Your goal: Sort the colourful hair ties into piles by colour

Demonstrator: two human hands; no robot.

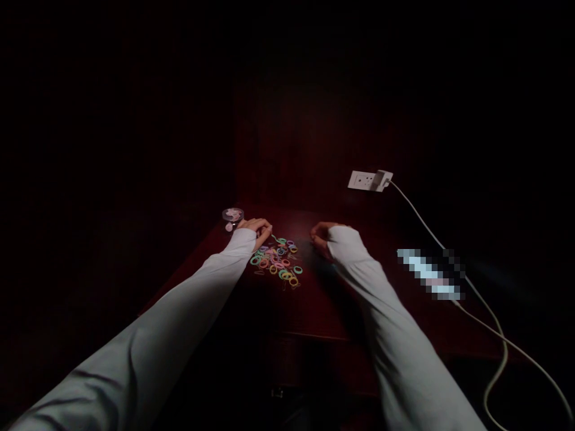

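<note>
A loose pile of small coloured hair ties (pixel 274 261) lies on the dark red table, with several thin hair clips among them. At its far left side is my left hand (pixel 257 229), fingers pinched together. A green hair tie (pixel 274 238) trails down from those fingertips towards the pile. Across from it, to the right of the pile, my right hand (pixel 320 236) is held with its fingers curled and closed. Whatever it may hold is hidden in the shadow. Beyond my left wrist stands a small clear round container (pixel 233 214) with pale pink pieces in it.
A white wall socket (pixel 362 181) with a charger (pixel 383 178) plugged in is at the back right. Its white cable (pixel 417 211) runs down the right side. A blurred-out bright device (pixel 429 275) lies on the dark table (pixel 296 320), right of my right arm.
</note>
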